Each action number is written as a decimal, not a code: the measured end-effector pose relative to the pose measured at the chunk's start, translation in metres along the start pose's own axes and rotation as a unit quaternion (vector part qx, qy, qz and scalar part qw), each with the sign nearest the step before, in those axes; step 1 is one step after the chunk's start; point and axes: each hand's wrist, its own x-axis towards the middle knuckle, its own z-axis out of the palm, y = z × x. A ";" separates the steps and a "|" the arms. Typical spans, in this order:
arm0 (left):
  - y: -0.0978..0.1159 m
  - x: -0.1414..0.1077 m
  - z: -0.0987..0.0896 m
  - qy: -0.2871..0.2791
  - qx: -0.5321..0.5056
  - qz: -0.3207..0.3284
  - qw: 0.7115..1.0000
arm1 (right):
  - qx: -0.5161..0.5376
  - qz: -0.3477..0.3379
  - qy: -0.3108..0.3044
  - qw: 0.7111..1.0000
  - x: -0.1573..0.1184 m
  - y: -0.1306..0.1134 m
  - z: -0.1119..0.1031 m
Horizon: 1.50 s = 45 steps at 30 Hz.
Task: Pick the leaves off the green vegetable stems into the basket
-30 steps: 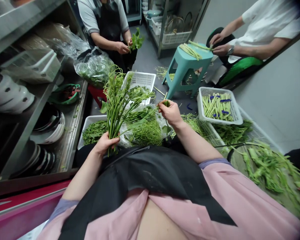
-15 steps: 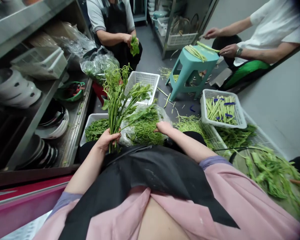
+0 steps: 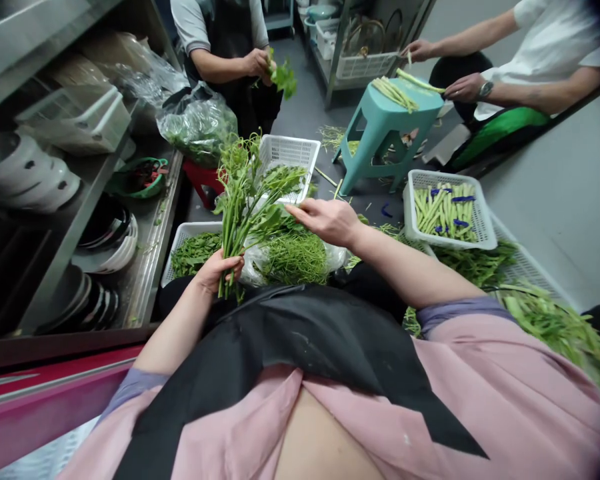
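Observation:
My left hand [image 3: 222, 269] is wrapped round the lower stems of an upright bunch of leafy green shoots [image 3: 237, 200]. To the right of the bunch is my right hand [image 3: 325, 219], its fingers pinched together near the leaves; whatever they hold is too small to make out. Beneath it, a clear plastic bag [image 3: 336, 256] holds a heap of thin green stems [image 3: 297, 259]. Beyond the bunch stands a white basket [image 3: 290, 147] with some greens in it. Another white basket [image 3: 180, 235], full of leaves [image 3: 195, 252], sits at the left.
Two people sit opposite, one with greens [image 3: 283, 77], one with long beans at a turquoise stool [image 3: 380, 127]. A basket of tied beans [image 3: 450, 245] and piled greens [image 3: 545, 313] lie right. Metal shelving [image 3: 150, 260] with bowls borders the left.
My right hand has risen from the stem heap and moved forward, closer to the bunch's leaves. My left hand keeps its hold. The person opposite has shifted the greens to the right.

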 end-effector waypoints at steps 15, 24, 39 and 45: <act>0.008 0.008 0.017 0.021 0.047 -0.013 0.999 | 0.492 0.440 0.209 0.721 -0.009 0.042 0.052; 0.015 0.028 0.033 0.020 0.194 -0.002 0.981 | 0.687 0.264 -0.301 0.607 -0.003 0.022 0.040; -0.003 0.048 0.034 -0.042 0.026 -0.035 0.998 | 0.523 0.257 -0.197 0.789 -0.017 0.004 0.041; -0.011 0.052 0.040 -0.062 0.015 0.006 0.998 | 0.607 0.403 0.006 0.685 -0.026 0.002 0.068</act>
